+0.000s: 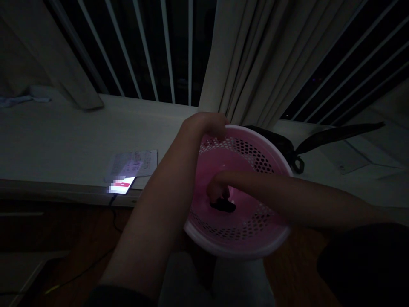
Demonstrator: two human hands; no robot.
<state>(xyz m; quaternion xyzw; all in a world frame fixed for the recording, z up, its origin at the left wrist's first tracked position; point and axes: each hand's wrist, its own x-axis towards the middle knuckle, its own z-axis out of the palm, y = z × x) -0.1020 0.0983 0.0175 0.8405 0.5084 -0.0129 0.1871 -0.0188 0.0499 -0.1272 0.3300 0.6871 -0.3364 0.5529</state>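
Note:
A pink plastic basket (pixel 211 170) with a pale rim and bands of holes is tilted so that I look down into it. My left hand (pixel 212 123) is closed over its far rim, the fingers reaching inside and partly hidden. Deep in the basket, my right hand (pixel 219 187) has its fingers curled down onto a small black item (pixel 223 205), whose kind is too dark to make out.
A pale window ledge (pixel 64 140) holds papers (pixel 137 162), a lit phone (pixel 121 184) with a cable at its edge, and a black bag (pixel 275 138) behind the basket. Curtains (pixel 249 55) and window bars (pixel 169 51) stand beyond. Wooden floor (pixel 297 264) lies below.

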